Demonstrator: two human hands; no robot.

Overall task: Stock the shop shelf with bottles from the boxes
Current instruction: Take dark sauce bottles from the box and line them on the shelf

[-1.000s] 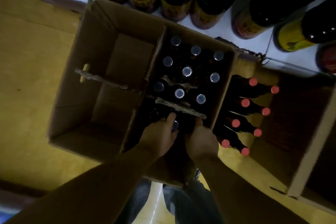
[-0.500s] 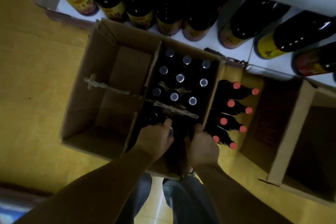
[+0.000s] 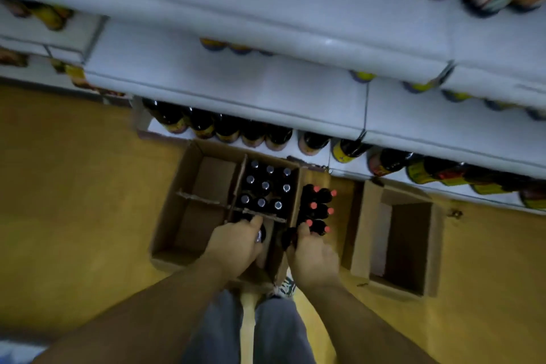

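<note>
Yellow floor (image 3: pixel 74 201) under tiered white shelving (image 3: pixel 236 83); a divided cardboard box (image 3: pixel 165 230) stands at the shelf foot. At its near end the left hand (image 3: pixel 236 242) curls its fingers round a silver-capped bottle (image 3: pixel 260 235), the right hand (image 3: pixel 313 254) round a dark bottle (image 3: pixel 288 238).

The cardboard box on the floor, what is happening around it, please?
A person stands over the divided cardboard box in front of the shelf, reaching into its near right compartment. The left hand grips a silver-capped bottle; the right hand grips a dark bottle beside it. Nine capped bottles fill the far right compartment, and red-capped bottles stand on the floor beside the box.
</note>
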